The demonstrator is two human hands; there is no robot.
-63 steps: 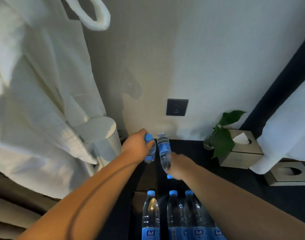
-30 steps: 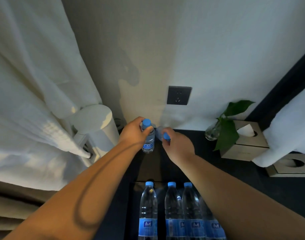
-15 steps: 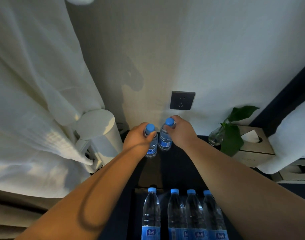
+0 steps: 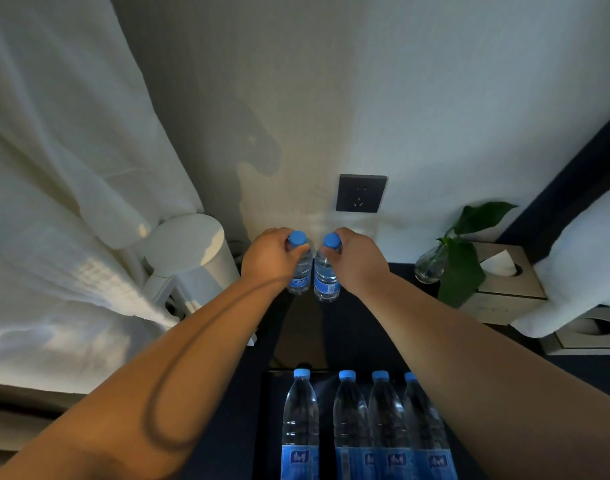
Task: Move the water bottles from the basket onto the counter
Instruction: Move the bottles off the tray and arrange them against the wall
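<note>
Two clear water bottles with blue caps stand upright side by side on the dark counter, close to the wall. My left hand grips the neck of the left bottle. My right hand grips the neck of the right bottle. Nearer to me, several more bottles with blue labels stand in a row inside a dark basket, whose edges are hard to make out.
A white kettle stands left of the held bottles, with white fabric hanging beside it. A dark wall socket is above them. At right are a small plant in a glass vase, a tissue box and a white towel.
My right hand turned its bottle from a tilted position to upright and set it beside the left bottle. The two bottles now stand together near the wall.
</note>
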